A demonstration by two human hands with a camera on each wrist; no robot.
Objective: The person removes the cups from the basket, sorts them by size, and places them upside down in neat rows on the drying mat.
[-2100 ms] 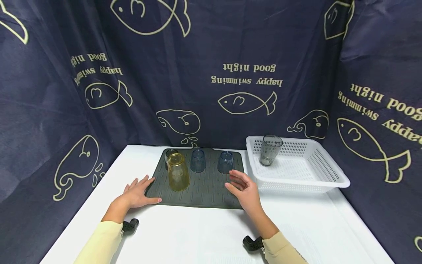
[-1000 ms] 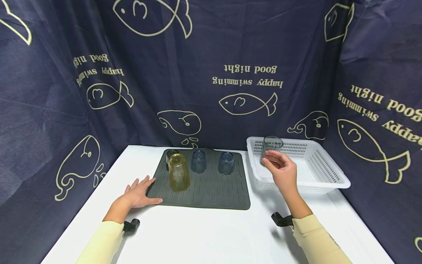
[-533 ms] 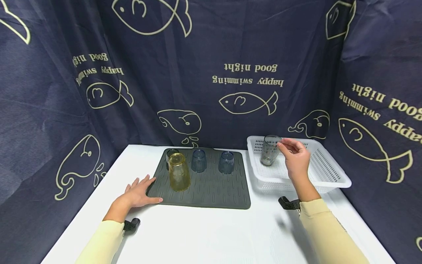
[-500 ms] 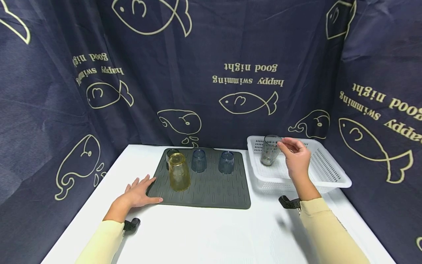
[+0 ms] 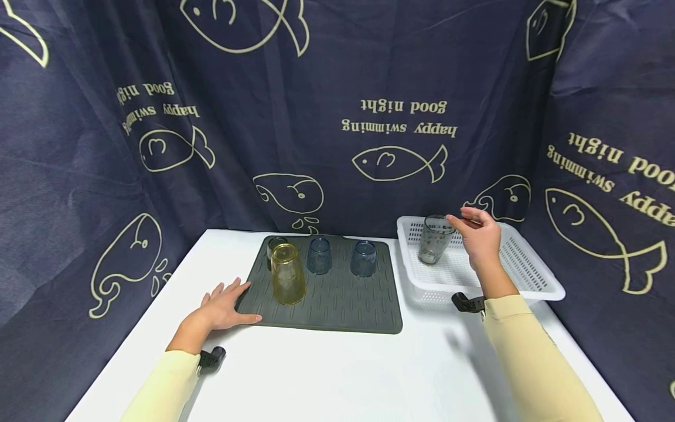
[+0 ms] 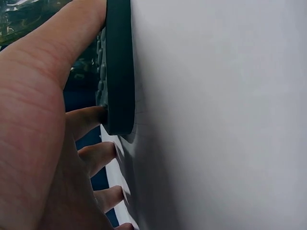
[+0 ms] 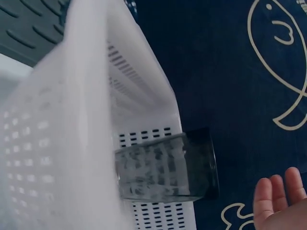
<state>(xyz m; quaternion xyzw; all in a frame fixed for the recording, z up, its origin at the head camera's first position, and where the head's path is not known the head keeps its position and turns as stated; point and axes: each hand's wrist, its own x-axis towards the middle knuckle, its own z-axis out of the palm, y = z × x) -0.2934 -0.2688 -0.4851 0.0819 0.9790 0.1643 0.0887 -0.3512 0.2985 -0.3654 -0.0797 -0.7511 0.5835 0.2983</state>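
Note:
In the head view my left hand (image 5: 221, 308) rests with spread fingers at the left corner of a dark grey drying mat (image 5: 343, 302); the left wrist view shows its thumb and a finger touching the mat's edge (image 6: 120, 72). Beside a clear grey glass (image 5: 433, 249), my right hand (image 5: 481, 237) hovers over a white basket (image 5: 548, 287), holding nothing. That glass stands upright with a slight lean inside the basket's left part. In the right wrist view a gap separates the fingers (image 7: 264, 196) from the glass (image 7: 163, 167).
On the mat stand an upside-down amber glass (image 5: 288, 281), two small blue glasses (image 5: 319, 258) and a clear glass (image 5: 271, 249) partly hidden behind the amber one. A dark blue fish-print curtain (image 5: 316, 117) encloses the white table (image 5: 337, 375) at the back and sides.
My right hand has gone from beside the right-hand blue glass to the basket, then a little up and right past the grey glass's rim. The left hand and all glasses have stayed put.

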